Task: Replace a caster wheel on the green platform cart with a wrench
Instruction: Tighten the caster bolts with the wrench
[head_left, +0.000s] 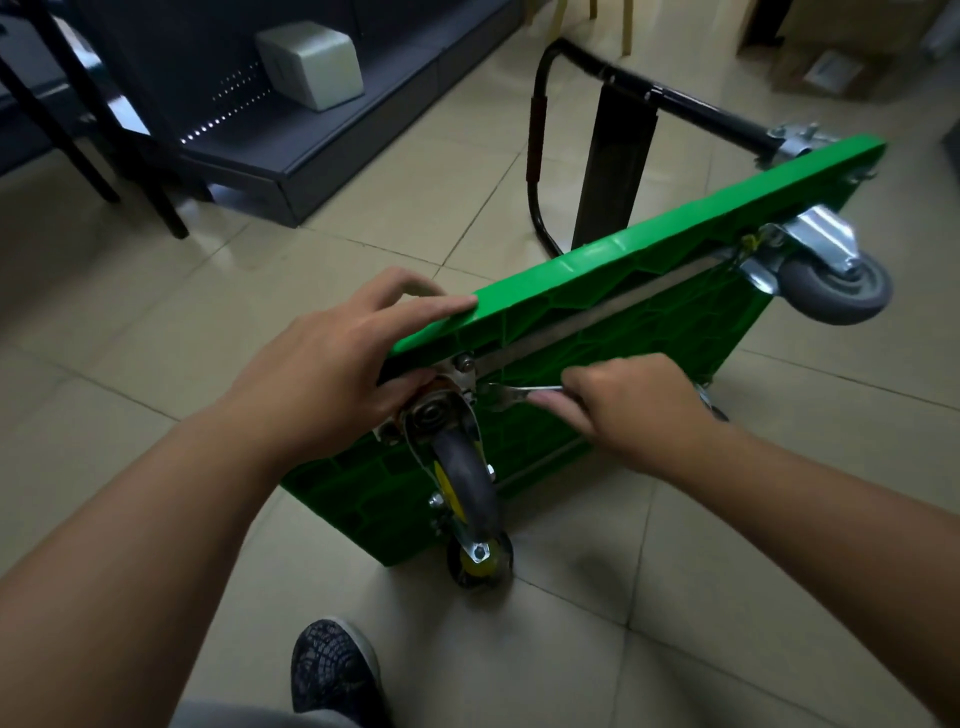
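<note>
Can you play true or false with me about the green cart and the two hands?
1. The green cart is tipped up on its edge. True.
2. The right hand holds a hammer. False: it holds a wrench.
3. The left hand grips the cart's upper edge. True.
4. The wrench lies on the floor. False: its head is up at the mount of the near caster.

left hand grips cart edge | right hand apparently pinches wrench | forearms extended
</note>
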